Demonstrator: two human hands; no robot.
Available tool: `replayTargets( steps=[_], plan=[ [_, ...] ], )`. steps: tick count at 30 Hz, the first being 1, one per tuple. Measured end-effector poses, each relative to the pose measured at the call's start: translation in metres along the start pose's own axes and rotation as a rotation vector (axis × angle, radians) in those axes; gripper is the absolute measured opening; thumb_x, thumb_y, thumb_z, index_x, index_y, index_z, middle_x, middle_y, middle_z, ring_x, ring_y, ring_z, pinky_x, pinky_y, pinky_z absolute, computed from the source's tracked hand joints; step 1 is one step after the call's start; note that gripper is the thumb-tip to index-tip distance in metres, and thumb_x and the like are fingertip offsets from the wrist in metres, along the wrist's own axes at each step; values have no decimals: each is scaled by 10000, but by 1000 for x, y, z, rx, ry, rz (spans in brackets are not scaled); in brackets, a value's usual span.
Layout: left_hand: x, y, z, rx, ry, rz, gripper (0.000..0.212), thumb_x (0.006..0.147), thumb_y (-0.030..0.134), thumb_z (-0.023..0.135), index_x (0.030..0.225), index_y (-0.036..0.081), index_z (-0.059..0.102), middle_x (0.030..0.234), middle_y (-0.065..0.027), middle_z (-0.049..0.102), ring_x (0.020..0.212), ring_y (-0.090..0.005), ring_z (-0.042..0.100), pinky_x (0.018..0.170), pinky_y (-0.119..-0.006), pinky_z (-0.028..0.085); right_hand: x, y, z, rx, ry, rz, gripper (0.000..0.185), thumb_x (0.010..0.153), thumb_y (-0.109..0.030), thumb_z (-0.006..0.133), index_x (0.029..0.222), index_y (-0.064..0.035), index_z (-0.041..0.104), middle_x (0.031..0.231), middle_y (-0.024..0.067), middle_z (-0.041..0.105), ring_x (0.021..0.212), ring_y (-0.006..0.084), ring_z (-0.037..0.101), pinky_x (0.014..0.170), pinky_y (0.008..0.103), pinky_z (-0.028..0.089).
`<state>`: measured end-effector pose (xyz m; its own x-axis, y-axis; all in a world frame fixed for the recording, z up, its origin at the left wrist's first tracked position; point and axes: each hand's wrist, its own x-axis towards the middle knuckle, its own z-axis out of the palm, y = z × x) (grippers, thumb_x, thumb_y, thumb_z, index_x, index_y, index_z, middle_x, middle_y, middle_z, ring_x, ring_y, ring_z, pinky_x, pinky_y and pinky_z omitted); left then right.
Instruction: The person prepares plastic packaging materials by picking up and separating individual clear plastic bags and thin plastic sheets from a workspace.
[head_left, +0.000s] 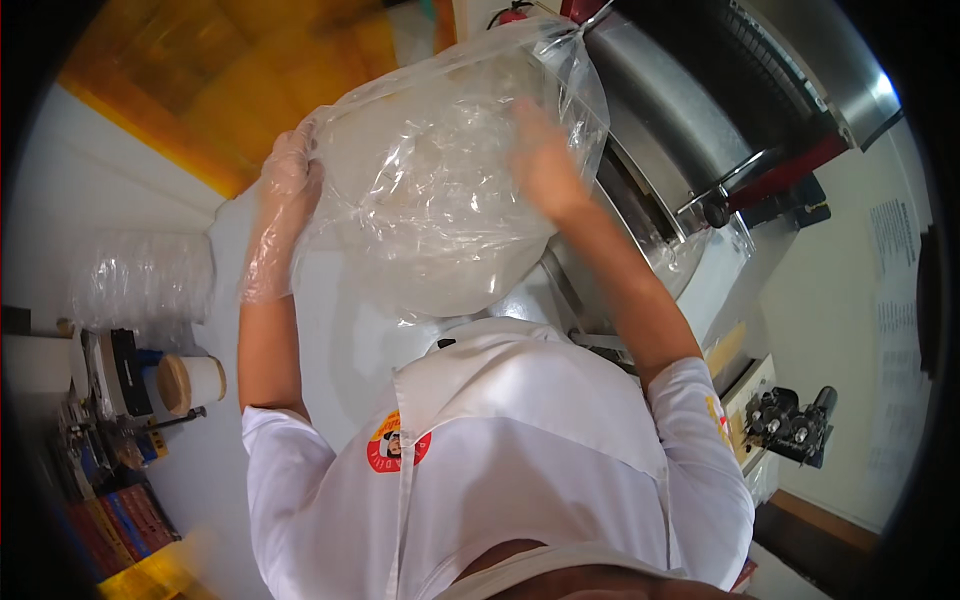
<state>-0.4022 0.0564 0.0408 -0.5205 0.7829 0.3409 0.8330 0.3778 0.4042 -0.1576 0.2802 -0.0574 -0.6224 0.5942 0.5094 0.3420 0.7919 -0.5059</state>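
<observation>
A large clear plastic bag (442, 187) spreads in front of me, crinkled and shiny, with pale contents that I cannot make out. At its left edge, my left hand (291, 161) wears a thin clear plastic glove that reaches past the wrist, and its curled fingers pinch the film. My right hand (546, 165) is blurred against the right part of the bag. Its fingers are too smeared to show whether they grip the film, and I see no glove on that forearm.
Close on the right stands a metal machine (667, 97) with a black knob (716, 212). A stack of clear plastic containers (142, 277) and a lidded tub (191, 384) are at the left on the white worktop (330, 315). Yellow strip curtain (247, 75) hangs beyond.
</observation>
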Motion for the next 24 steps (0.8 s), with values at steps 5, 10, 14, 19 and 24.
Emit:
replayTargets(
  steps=[5, 10, 14, 19, 24],
  plan=[
    [-16, -23, -3, 34, -50, 84, 547, 847, 61, 621, 1381, 46, 502, 1263, -200, 580, 1163, -329, 564, 950, -380, 470, -13, -67, -9, -162, -1019, 178, 712, 942, -666, 381, 1201, -64, 661, 1184, 198, 654, 1232, 356, 541, 1156, 638, 56],
    [-39, 11, -47, -22, 238, 259, 393, 890, 76, 666, 1279, 40, 618, 1427, -136, 508, 1334, -281, 465, 1064, -417, 407, -92, -43, -82, 133, -280, -110, 450, 930, -476, 605, 1063, -61, 720, 1091, 139, 696, 1143, 302, 598, 1104, 499, 345],
    [-73, 44, -45, -442, 529, 104, 299, 941, 59, 579, 1220, -38, 624, 1366, -145, 554, 1335, -279, 454, 1104, -403, 383, -168, 4, -154, 32, 458, 511, 334, 866, -331, 709, 1060, -59, 696, 1013, 132, 684, 968, 318, 627, 889, 438, 475],
    [-86, 85, -35, -556, 400, 290, 247, 953, -5, 527, 1170, -29, 644, 1368, -159, 518, 1319, -283, 470, 1088, -409, 422, -275, 111, -214, -618, 462, 1065, 406, 788, -354, 773, 1059, -64, 681, 1026, 134, 686, 942, 311, 642, 805, 438, 498],
    [-114, 105, -22, -599, 308, 303, 210, 927, 17, 576, 1123, -12, 646, 1373, -158, 519, 1278, -289, 503, 1009, -386, 449, -299, 142, -216, -327, 315, 1373, 403, 727, -364, 821, 926, -46, 672, 898, 130, 708, 826, 289, 672, 737, 421, 507]
  ],
)
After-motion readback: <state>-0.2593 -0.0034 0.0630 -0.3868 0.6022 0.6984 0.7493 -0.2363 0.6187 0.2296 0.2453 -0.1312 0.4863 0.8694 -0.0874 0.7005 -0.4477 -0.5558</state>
